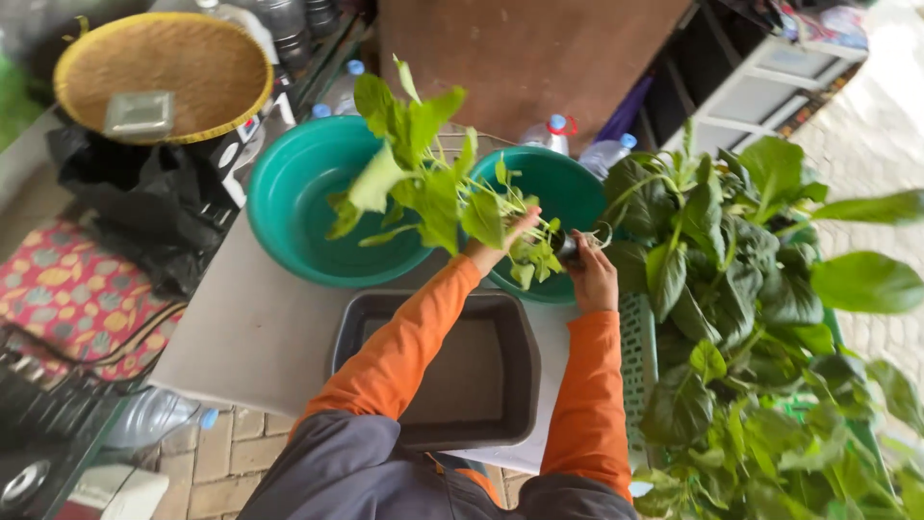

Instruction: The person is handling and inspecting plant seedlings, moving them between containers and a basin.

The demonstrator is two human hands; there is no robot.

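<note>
My left hand [500, 241] grips a bunch of green leafy stalks [423, 173] that fans out to the upper left over two teal basins. My right hand [589, 274] is closed around the lower stem ends of the same bunch, with a small dark object at its fingertips that I cannot make out. Both hands hover above the smaller teal basin [568, 188]. Orange sleeves cover both arms. A larger teal basin [298, 193] sits to the left, partly under the leaves.
A dark rectangular tray [515, 385] sits on the grey table near me. A big heap of leafy greens [751, 308] fills a green crate at the right. A woven round tray [164, 72], black bag and plastic bottles lie beyond.
</note>
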